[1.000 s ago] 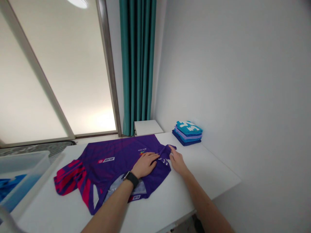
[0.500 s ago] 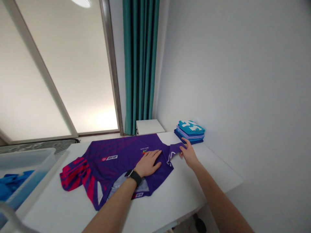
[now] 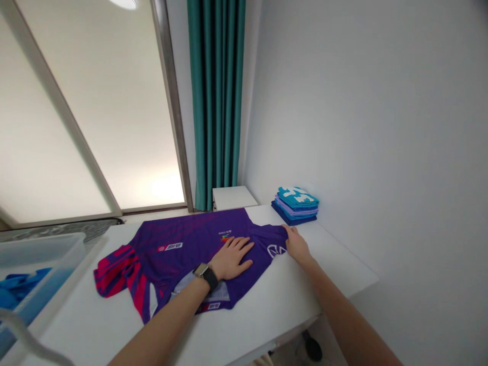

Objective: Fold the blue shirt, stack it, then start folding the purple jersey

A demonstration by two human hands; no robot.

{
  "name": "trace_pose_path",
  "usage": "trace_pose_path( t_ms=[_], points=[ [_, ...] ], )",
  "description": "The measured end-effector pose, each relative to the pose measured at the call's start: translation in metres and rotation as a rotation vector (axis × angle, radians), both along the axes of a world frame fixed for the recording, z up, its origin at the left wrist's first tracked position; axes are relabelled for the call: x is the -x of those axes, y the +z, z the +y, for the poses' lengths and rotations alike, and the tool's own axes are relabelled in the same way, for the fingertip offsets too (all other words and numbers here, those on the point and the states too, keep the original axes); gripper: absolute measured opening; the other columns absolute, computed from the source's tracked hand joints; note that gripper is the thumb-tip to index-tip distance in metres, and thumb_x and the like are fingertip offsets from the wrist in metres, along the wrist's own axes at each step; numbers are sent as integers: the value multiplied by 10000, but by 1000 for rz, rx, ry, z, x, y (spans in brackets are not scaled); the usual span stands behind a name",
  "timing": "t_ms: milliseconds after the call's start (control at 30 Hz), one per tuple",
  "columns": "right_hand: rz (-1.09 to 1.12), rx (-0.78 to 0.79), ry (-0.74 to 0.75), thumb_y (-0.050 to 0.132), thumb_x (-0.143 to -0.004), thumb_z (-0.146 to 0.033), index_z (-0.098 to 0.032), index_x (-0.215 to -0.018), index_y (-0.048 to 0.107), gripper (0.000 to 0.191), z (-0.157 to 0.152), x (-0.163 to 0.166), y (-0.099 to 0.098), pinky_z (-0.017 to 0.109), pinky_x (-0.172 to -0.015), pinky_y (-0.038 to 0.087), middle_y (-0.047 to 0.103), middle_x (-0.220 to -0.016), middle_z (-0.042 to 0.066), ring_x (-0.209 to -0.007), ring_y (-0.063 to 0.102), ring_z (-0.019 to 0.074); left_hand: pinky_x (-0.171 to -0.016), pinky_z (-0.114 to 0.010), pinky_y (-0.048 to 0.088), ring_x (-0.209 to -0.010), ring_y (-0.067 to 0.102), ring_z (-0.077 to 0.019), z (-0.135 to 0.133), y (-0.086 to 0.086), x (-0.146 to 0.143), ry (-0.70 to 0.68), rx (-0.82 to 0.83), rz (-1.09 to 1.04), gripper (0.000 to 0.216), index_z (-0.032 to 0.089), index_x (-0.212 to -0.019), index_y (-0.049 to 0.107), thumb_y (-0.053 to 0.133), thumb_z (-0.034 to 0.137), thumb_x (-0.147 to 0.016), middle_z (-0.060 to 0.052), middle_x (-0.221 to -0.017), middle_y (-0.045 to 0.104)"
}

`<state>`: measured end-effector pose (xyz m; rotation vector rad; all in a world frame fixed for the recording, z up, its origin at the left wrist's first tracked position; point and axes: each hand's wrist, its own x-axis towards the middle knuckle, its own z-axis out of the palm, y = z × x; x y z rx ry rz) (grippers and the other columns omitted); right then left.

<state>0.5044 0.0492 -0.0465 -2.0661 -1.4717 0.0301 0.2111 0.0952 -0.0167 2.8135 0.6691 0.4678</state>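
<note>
A purple sports jersey [image 3: 198,229] with pink-striped parts at its left end is spread over the white table [image 3: 290,290]. My left hand [image 3: 231,258], wearing a dark watch, lies flat on the jersey with its fingers spread. At the jersey's right end, my right hand [image 3: 297,245] grips the edge of a purple sleeve [image 3: 274,239] that bears a white round logo. Under my left wrist the grey inside of the jersey shows near the collar.
A stack of folded clothes [image 3: 295,204] in blue, teal and lilac sits at the table's back right, by the wall. On the left stands a clear plastic bin [image 3: 72,254] with blue clothes [image 3: 23,287] in it. Behind the table is a small white cabinet [image 3: 233,197].
The sleeve, bunched and twisted before, is now opened out flatter, with its white logo showing. My right hand has shifted its hold down along the sleeve edge. My left hand stays on the jersey.
</note>
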Motion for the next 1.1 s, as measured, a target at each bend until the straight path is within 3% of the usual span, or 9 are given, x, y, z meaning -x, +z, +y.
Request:
trace_pose_path(
  t_ms=[167,400,533,633,767,900,1100],
  points=[
    [-100,-27,57,393,-733,19,-211,-1289,546,621,5,-3,-2,299,-817,448,596,-1112,99,-918,615,210,-1144,-510,239,-1375,370,-288,-6,0,9,-30,-19,57,553,286,-1451,390,472,470,-936,-86,-1529,376],
    [-106,-69,136,368,-754,-7,-181,-1319,498,605,40,-5,21,289,-943,427,600,-1074,65,-1018,576,171,-1152,-516,205,-1406,318,-284,-15,-5,9,31,-36,75,557,274,-1461,377,430,488,-950,-91,-1539,357],
    [-123,-36,91,380,-743,8,-161,-1331,491,622,33,-1,17,282,-913,425,588,-1112,92,-1020,579,183,-1151,-522,200,-1396,326,-294,-20,-7,9,56,-35,65,576,257,-1458,381,448,497,-938,-104,-1532,365],
    [-139,6,20,417,-754,-2,-160,-1299,527,578,20,2,8,299,-855,425,595,-1112,117,-975,599,214,-1118,-492,275,-1348,388,-275,-15,1,7,55,-8,40,524,266,-1442,398,412,471,-960,-87,-1492,424],
    [-193,32,-98,446,-851,-102,-143,-1312,498,465,12,9,7,309,-856,398,619,-1130,128,-1029,587,235,-1005,-438,389,-1194,499,-247,9,25,-5,141,-13,-5,385,230,-1320,524,392,313,-968,-73,-1291,596],
    [-276,106,-173,440,-927,-207,-129,-1315,491,399,12,15,13,315,-866,374,636,-1165,140,-1042,587,236,-939,-395,406,-1101,541,-228,50,41,-31,123,-71,-23,316,221,-1167,620,408,197,-935,-61,-1166,658],
    [-322,166,-233,456,-930,-256,-152,-1093,625,257,11,19,18,330,-844,350,666,-1061,125,-1011,585,243,-912,-379,388,-1060,577,-223,90,26,-72,98,-76,-37,285,207,-1124,639,415,203,-947,-60,-1137,692]
  ],
)
